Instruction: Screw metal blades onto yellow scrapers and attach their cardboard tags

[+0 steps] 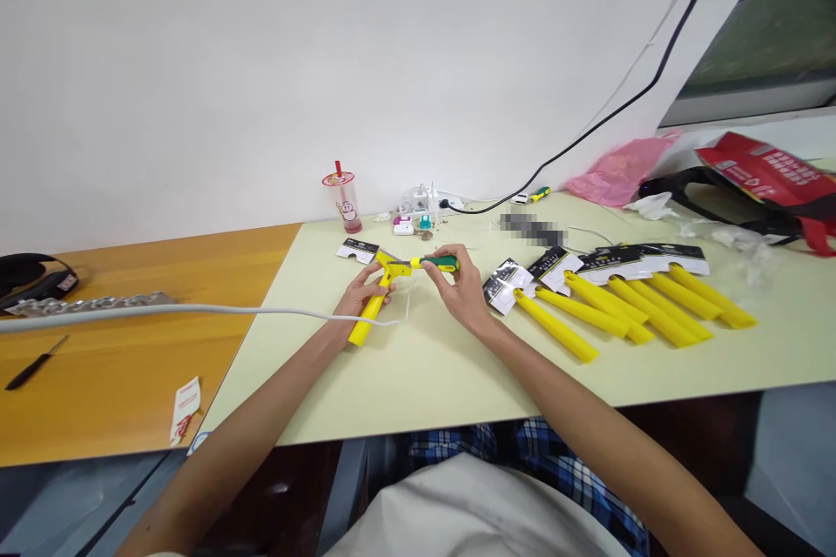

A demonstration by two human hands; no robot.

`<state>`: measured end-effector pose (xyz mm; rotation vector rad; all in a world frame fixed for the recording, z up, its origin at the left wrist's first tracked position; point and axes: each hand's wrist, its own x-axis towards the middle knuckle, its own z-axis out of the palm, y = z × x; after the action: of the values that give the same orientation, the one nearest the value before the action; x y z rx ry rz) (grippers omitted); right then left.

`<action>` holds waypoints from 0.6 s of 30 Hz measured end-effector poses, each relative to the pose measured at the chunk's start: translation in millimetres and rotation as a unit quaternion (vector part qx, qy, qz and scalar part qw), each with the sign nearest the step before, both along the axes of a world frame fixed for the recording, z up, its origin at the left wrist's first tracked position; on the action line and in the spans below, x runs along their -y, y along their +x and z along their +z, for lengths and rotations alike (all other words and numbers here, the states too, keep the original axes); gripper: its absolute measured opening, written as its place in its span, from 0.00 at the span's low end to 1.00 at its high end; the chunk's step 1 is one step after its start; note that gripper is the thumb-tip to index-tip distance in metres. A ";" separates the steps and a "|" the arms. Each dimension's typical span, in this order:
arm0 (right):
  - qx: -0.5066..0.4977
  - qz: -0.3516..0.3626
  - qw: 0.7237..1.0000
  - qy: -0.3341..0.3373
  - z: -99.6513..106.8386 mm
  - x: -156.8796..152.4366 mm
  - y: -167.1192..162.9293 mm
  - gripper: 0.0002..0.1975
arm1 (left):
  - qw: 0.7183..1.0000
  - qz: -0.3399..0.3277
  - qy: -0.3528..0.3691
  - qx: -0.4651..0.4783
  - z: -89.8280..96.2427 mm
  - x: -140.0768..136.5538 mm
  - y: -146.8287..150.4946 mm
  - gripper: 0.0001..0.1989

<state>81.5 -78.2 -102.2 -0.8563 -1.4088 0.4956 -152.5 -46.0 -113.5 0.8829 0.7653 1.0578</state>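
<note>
My left hand (356, 294) is closed around the handle of a yellow scraper (369, 313), which stands tilted with its head up and away from me. In my right hand (463, 285) is a screwdriver (444, 263) with a green and yellow handle, held level. Its shaft points left and meets the scraper near the head; the exact contact at the tip is too small to make out. Just behind the scraper lies a black and white card (358, 250). To the right, several more yellow handles (558, 326) lie in a row with black and white cards at their far ends.
A lidded cup with a straw (346, 204) stands by the wall, near a power strip (424, 198) with a black cable. A pink bag (620, 170) and a red bag (771, 178) lie at right. Another screwdriver (30, 372) rests on the orange tabletop. A pale cord (228, 309) crosses at left.
</note>
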 end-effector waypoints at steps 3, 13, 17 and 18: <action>0.003 0.024 1.000 0.001 1.9 2.0 -0.5 0.16 | 1.000 0.001 0.004 -0.001 -0.3 0.3 0.7 0.38; 0.011 0.036 0.999 0.006 2.3 4.9 -1.9 0.17 | 1.000 0.012 0.002 -0.009 -0.8 -0.5 0.4 0.39; 0.001 -0.030 0.999 -0.024 1.1 1.4 0.0 0.21 | 1.000 -0.002 0.008 -0.004 -2.4 -0.7 0.5 0.38; 0.001 -0.044 0.998 -0.034 0.8 0.8 0.0 0.22 | 1.000 -0.003 0.008 -0.003 -3.0 -0.9 0.3 0.38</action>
<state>81.5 -79.0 -101.4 -0.9707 -1.3560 0.4778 -152.2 -45.2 -116.5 0.9015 0.7594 1.0584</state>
